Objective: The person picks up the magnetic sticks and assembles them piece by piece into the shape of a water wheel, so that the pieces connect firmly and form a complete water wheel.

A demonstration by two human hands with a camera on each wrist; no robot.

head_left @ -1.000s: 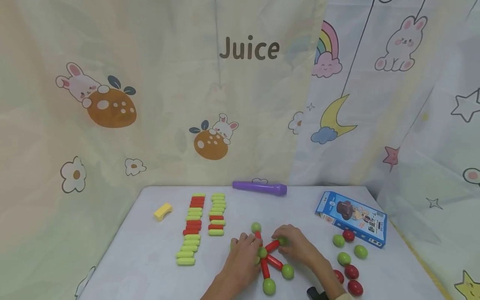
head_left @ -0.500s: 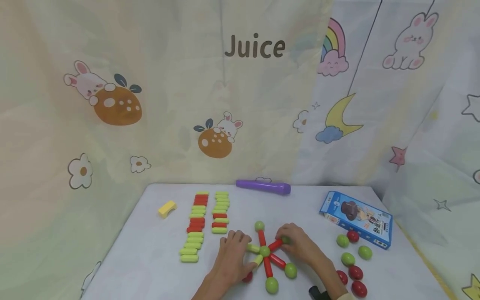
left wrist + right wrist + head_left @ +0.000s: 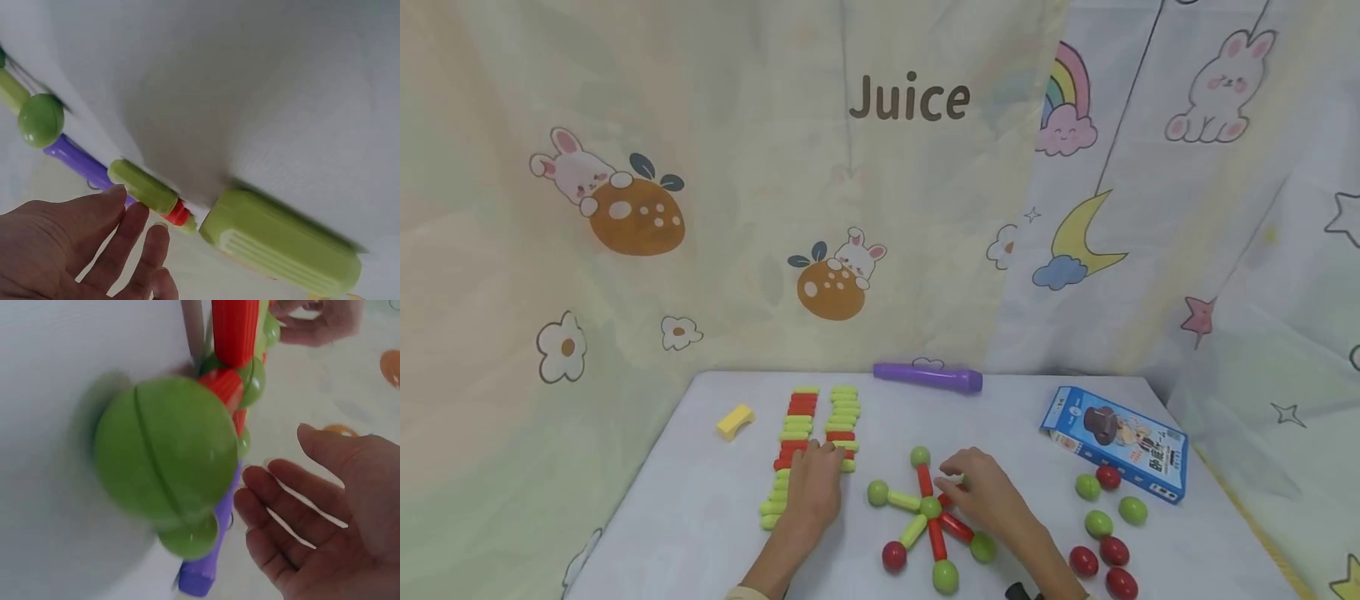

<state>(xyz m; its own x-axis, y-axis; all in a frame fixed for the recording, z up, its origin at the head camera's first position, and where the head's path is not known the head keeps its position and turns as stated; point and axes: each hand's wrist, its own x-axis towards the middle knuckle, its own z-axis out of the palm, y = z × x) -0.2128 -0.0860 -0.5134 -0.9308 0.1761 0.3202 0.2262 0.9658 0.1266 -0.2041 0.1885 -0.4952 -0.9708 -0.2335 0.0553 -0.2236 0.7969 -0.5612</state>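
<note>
1. A star of sticks and balls (image 3: 930, 510) lies flat on the white table (image 3: 677, 517), right of centre near its front, six sticks meeting at a green hub ball (image 3: 930, 506).
2. Four of its sticks are red; the two yellow-green sticks (image 3: 904, 501) point left and toward the lower left. At the lower-left tip sits a red ball (image 3: 894, 556); the other tips carry green balls.
3. The right hand (image 3: 988, 492) is over the star's right side, partly covering the tip ball there. Its fingers are spread and released; in the right wrist view a green ball (image 3: 165, 450) stands just beside them.
4. The left hand (image 3: 815, 487) reaches over the two columns of loose sticks, the left column (image 3: 797, 425) and the right column (image 3: 844, 404). Its fingers are loosely bent around nothing; whether a fingertip touches a stick is hard to tell from these angles.
5. Right of the star, four red and three green loose balls (image 3: 1098, 524) lie scattered below a blue box (image 3: 1120, 442).
6. A purple microphone-shaped piece (image 3: 928, 377) lies along the back edge, and a yellow arched block (image 3: 735, 422) lies left of the columns.
7. Behind the table hangs a printed curtain (image 3: 737, 208) reading "Juice".
</note>
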